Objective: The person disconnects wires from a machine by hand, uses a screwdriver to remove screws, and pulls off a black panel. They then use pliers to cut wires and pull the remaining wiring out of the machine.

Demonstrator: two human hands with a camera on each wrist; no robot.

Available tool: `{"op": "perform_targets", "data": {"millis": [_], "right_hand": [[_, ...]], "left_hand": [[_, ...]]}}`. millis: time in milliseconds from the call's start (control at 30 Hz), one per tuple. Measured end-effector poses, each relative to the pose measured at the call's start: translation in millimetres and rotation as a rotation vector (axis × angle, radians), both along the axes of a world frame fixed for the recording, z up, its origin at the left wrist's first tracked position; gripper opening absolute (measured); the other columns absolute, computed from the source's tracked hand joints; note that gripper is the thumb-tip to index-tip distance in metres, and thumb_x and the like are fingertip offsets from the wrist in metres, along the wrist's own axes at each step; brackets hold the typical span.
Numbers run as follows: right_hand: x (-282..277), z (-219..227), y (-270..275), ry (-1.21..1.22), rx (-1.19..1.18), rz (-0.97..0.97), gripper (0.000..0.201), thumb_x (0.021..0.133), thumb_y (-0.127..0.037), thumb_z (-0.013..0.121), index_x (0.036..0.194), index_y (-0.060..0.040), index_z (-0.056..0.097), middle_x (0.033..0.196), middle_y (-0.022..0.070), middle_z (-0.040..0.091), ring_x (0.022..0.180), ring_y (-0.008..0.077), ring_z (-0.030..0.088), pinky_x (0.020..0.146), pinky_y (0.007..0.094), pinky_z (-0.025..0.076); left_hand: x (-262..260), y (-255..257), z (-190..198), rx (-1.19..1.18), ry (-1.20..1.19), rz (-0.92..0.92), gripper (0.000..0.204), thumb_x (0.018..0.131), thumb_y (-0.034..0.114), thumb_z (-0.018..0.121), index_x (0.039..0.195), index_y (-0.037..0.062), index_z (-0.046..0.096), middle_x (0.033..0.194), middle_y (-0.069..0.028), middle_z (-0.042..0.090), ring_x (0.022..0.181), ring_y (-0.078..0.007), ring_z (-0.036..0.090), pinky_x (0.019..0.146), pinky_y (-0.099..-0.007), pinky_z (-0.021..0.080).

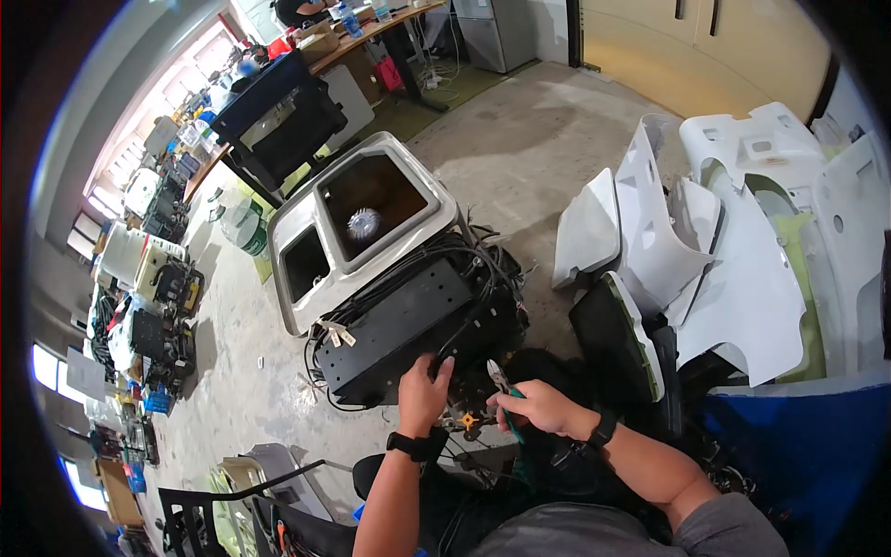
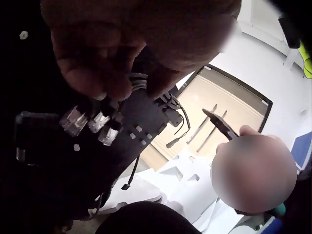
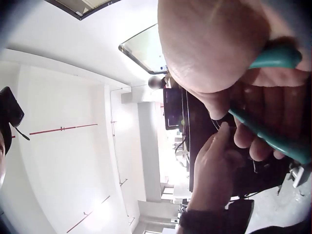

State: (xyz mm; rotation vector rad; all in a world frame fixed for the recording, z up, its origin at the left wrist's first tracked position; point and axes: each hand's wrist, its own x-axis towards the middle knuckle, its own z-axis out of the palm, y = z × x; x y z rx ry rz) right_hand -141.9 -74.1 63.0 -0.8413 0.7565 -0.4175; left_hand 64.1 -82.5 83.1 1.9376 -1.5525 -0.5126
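Observation:
A black metal box [image 1: 399, 320] with cables along its upper side sits beside a white frame with two openings [image 1: 357, 223]. At the box's lower edge, my left hand [image 1: 424, 395] pinches thin dark cables; in the left wrist view, several clear connectors [image 2: 100, 122] hang just below the fingers of the left hand [image 2: 122, 53]. To its right, my right hand [image 1: 548, 408] holds pliers [image 1: 498, 375] with green handles, their tips pointing up and apart from the box. In the right wrist view the green handles [image 3: 273, 136] lie across the curled fingers of the right hand [image 3: 219, 58].
White shell panels [image 1: 650, 223] lean at the right, near a blue surface [image 1: 798, 464]. An orange part [image 1: 468, 421] lies between the hands among loose wires. A black chair frame [image 1: 213, 520] stands at lower left, a large bottle [image 1: 243, 227] on the floor behind.

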Motion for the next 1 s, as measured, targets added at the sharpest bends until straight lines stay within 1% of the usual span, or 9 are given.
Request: {"op": "perform_targets", "data": {"millis": [100, 167, 267, 300, 367, 467, 600, 933, 1000], "right_hand": [[-8.1, 0.8, 4.7, -0.003, -0.021, -0.026, 0.032, 0.095, -0.023, 0.046, 0.106, 0.0055, 0.054, 0.080, 0.0055, 0.061, 0.075, 0.0138, 0.060, 0.069, 0.0266, 0.048], [-12.0, -1.8, 7.7, -0.017, 0.001, -0.087, 0.030, 0.094, -0.023, 0.048, 0.101, 0.0052, 0.056, 0.081, 0.0061, 0.061, 0.072, 0.0139, 0.060, 0.066, 0.0260, 0.048], [-18.0, 2.0, 4.3, -0.015, -0.004, -0.068, 0.030, 0.094, -0.023, 0.048, 0.100, 0.0046, 0.056, 0.082, 0.0064, 0.062, 0.073, 0.0139, 0.060, 0.066, 0.0260, 0.048], [-19.1, 1.2, 0.0, -0.016, -0.008, -0.073, 0.030, 0.094, -0.023, 0.048, 0.100, 0.0046, 0.056, 0.082, 0.0064, 0.062, 0.073, 0.0139, 0.060, 0.066, 0.0260, 0.048], [-17.3, -2.6, -8.9, -0.007, 0.013, 0.037, 0.034, 0.096, -0.024, 0.045, 0.113, 0.0052, 0.050, 0.094, 0.0089, 0.062, 0.086, 0.0167, 0.061, 0.076, 0.0301, 0.050], [-8.7, 5.9, -28.1, -0.060, 0.075, 0.124, 0.035, 0.096, -0.024, 0.045, 0.115, 0.0046, 0.049, 0.097, 0.0100, 0.062, 0.091, 0.0184, 0.061, 0.079, 0.0320, 0.050], [6.1, 6.8, -52.4, -0.076, 0.108, 0.090, 0.033, 0.095, -0.023, 0.045, 0.113, 0.0039, 0.050, 0.099, 0.0113, 0.062, 0.092, 0.0203, 0.062, 0.079, 0.0339, 0.051], [11.9, -1.0, -69.3, -0.138, 0.221, 0.127, 0.033, 0.095, -0.025, 0.045, 0.111, 0.0036, 0.051, 0.101, 0.0129, 0.061, 0.097, 0.0258, 0.061, 0.083, 0.0402, 0.050], [9.9, -3.1, -71.3, -0.235, 0.309, 0.145, 0.035, 0.096, -0.026, 0.042, 0.111, 0.0037, 0.052, 0.102, 0.0138, 0.061, 0.098, 0.0272, 0.060, 0.085, 0.0417, 0.049]], "left_hand": [[-5.2, 2.3, 13.4, -0.027, -0.008, -0.066, 0.026, 0.083, 0.025, 0.061, 0.089, -0.0001, 0.063, 0.068, -0.0163, 0.061, 0.065, -0.0346, 0.059, 0.061, -0.0382, 0.046], [-10.2, 11.7, 30.6, 0.088, 0.008, -0.161, 0.023, 0.083, 0.023, 0.060, 0.087, 0.0007, 0.063, 0.069, -0.0158, 0.062, 0.067, -0.0346, 0.060, 0.060, -0.0382, 0.046], [-13.6, 13.1, 31.8, 0.075, -0.029, -0.149, 0.023, 0.081, 0.024, 0.062, 0.086, 0.0009, 0.063, 0.071, -0.0170, 0.063, 0.069, -0.0355, 0.060, 0.060, -0.0393, 0.046], [-14.4, 12.3, 30.9, 0.071, -0.030, -0.154, 0.023, 0.081, 0.024, 0.062, 0.086, 0.0009, 0.063, 0.071, -0.0170, 0.063, 0.069, -0.0355, 0.060, 0.060, -0.0393, 0.046], [-13.6, 11.7, 24.0, 0.107, -0.174, -0.132, 0.024, 0.080, 0.024, 0.063, 0.088, 0.0014, 0.065, 0.075, -0.0178, 0.063, 0.070, -0.0357, 0.061, 0.062, -0.0404, 0.046], [-6.8, 8.6, -0.5, 0.000, -0.181, -0.094, 0.026, 0.078, 0.025, 0.064, 0.091, 0.0023, 0.066, 0.078, -0.0189, 0.064, 0.073, -0.0360, 0.061, 0.065, -0.0406, 0.048], [-8.2, 4.7, -9.5, 0.056, -0.142, -0.040, 0.028, 0.076, 0.025, 0.065, 0.092, 0.0028, 0.067, 0.079, -0.0194, 0.063, 0.075, -0.0359, 0.061, 0.067, -0.0398, 0.048], [-8.7, 3.5, -12.7, -0.001, -0.176, -0.047, 0.024, 0.076, 0.024, 0.065, 0.089, 0.0044, 0.068, 0.078, -0.0188, 0.063, 0.074, -0.0347, 0.062, 0.066, -0.0389, 0.048], [-8.6, 3.2, -13.8, -0.007, -0.177, -0.050, 0.023, 0.076, 0.023, 0.065, 0.089, 0.0043, 0.068, 0.078, -0.0187, 0.063, 0.074, -0.0348, 0.061, 0.066, -0.0390, 0.048]]}}
